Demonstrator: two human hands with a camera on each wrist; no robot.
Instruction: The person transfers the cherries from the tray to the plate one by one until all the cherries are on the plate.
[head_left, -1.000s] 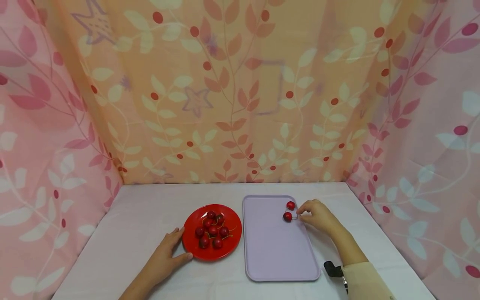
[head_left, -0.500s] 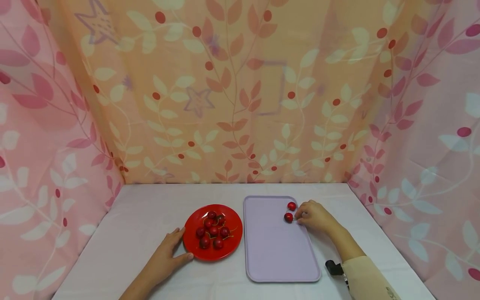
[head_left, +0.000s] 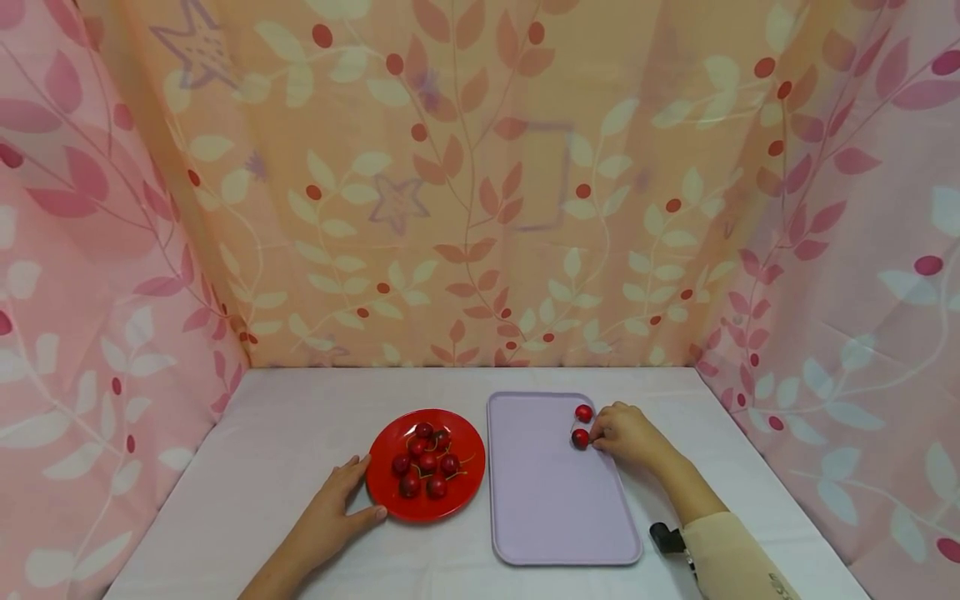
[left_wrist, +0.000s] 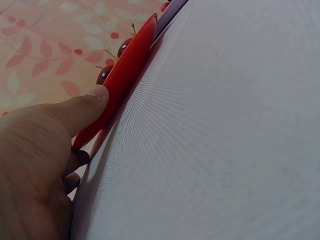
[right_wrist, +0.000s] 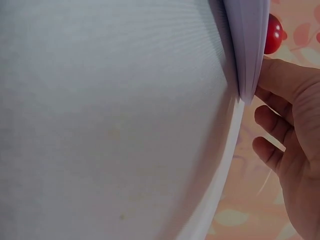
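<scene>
My left hand holds the rim of a round red plate, with the thumb on its near edge and fingers at its left side. Several dark red cherries with green stems lie on that plate. At the right edge of a lilac tray, my right hand pinches beside the nearer cherry, where its stem is hidden by the fingertips. Just beyond sits a second cherry. In the right wrist view, the thumb reaches over the tray rim close to a cherry.
A white cloth covers the table. Near the right sleeve is a small black device. Patterned curtains stand behind the table and along both sides.
My right fingers have drawn together and moved in against the nearer cherry, covering its stem; that cherry has shifted slightly toward me. My left hand and the plate stay in place.
</scene>
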